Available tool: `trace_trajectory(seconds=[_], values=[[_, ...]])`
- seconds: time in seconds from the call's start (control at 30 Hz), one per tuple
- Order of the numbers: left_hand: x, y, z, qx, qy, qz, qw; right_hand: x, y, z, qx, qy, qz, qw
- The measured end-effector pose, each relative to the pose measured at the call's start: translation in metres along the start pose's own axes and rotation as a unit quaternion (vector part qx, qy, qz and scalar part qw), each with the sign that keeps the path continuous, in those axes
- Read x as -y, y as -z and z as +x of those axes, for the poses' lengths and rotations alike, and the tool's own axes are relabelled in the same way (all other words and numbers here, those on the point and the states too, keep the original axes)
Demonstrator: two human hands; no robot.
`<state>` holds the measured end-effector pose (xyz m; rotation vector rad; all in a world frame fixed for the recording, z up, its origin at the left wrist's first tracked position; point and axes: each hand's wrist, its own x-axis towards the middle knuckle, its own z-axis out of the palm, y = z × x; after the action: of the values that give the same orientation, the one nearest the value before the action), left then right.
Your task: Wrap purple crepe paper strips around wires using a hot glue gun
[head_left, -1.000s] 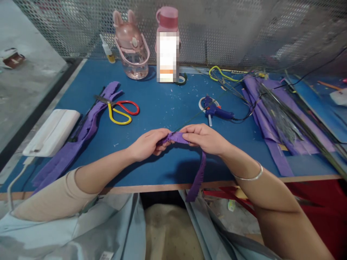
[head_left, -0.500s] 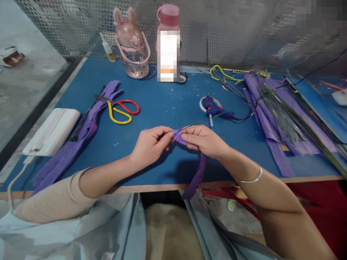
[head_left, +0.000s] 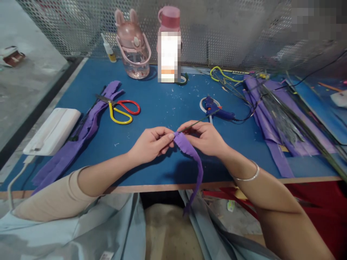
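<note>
Both my hands meet over the middle of the blue table (head_left: 162, 104). My left hand (head_left: 150, 144) pinches the top end of a fringed purple paper strip (head_left: 195, 162), fingers closed on it. My right hand (head_left: 207, 137) is closed on the same end together with a thin dark green wire stem (head_left: 199, 122) that runs up and to the right. The strip hangs down from the pinch, past the table's front edge towards my lap.
Red-and-yellow scissors (head_left: 121, 109) lie on purple strips (head_left: 81, 133) at left beside a white box (head_left: 52, 131). A blue glue gun (head_left: 217, 110) rests behind my hands. Two pink bottles (head_left: 132, 45) stand at the back. Purple paper and stems (head_left: 273, 112) pile at right.
The purple strip has turned from lying across my fingers to hanging straight down. The wire stem's end has swung nearer, and my hands have drawn closer at the pinch.
</note>
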<state>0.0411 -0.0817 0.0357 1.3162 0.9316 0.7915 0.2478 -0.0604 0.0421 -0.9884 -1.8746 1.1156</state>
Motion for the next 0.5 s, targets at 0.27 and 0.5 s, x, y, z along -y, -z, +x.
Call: trace_trajectory(seconds=[0.27, 0.5], values=[[0.002, -0.005, -0.006, -0.021, -0.100, 0.174, 0.979, 0.003, -0.008, -0.006, -0.004, 0.096, -0.075, 0.993], [0.005, -0.003, -0.011, -0.047, -0.240, 0.345, 0.906, 0.003, -0.001, -0.007, 0.072, 0.082, -0.124, 0.986]])
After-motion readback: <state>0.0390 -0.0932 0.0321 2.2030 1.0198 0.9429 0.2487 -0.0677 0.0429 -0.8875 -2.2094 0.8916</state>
